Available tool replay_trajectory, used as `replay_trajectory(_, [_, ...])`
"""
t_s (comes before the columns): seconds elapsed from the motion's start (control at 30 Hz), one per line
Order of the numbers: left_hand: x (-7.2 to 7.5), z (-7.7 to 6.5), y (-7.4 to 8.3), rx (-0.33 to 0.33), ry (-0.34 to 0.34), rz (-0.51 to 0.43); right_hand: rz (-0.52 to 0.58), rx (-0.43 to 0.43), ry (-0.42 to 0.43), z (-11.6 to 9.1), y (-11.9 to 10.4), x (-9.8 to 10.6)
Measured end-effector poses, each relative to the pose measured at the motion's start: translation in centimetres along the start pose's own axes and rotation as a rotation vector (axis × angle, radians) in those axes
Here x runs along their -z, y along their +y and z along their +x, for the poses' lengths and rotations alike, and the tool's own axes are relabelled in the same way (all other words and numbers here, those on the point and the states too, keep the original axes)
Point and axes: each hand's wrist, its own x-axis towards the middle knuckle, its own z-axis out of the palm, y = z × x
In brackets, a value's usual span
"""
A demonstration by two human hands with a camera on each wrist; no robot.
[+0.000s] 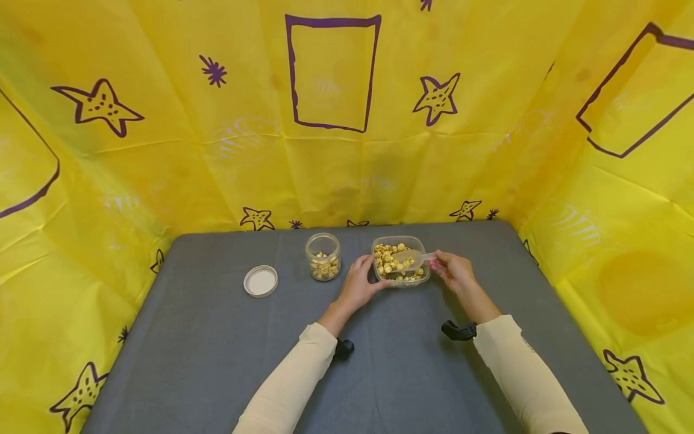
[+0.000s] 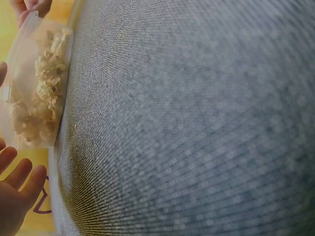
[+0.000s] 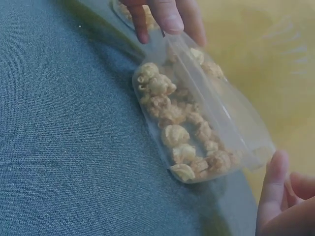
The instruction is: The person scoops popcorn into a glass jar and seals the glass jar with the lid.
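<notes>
A clear plastic container (image 1: 405, 284) holding popcorn (image 1: 386, 258) sits near the table's far edge. My left hand (image 1: 358, 284) holds it at the near left corner, thumb along the front and fingers at the left side. A translucent scoop (image 1: 409, 260) lies over the popcorn inside the container. My right hand (image 1: 456, 274) pinches the scoop's handle at the container's right side. In the right wrist view, my left thumb (image 3: 170, 19) rests at the container's rim. Left of the container stands an open clear jar (image 1: 323, 246) with some popcorn in its lower part.
A round, light-rimmed lid (image 1: 261, 281) lies flat on the grey table (image 1: 217, 361), to the left of the jar. Yellow cloth walls (image 1: 331, 175) with purple drawings rise behind the table and along both sides. A dark band is on each wrist.
</notes>
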Motion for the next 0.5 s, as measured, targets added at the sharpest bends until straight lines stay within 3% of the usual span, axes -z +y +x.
replay_trajectory(0.13, [0.0, 0.1, 0.1, 0.003, -0.001, -0.001, 0.007, -0.055, 0.071, -0.7, -0.9, -0.5])
replay_trajectory(0.5, [0.1, 0.0, 0.2, 0.013, -0.010, -0.007, 0.076, -0.117, 0.051, -1.2, -2.0, -0.3])
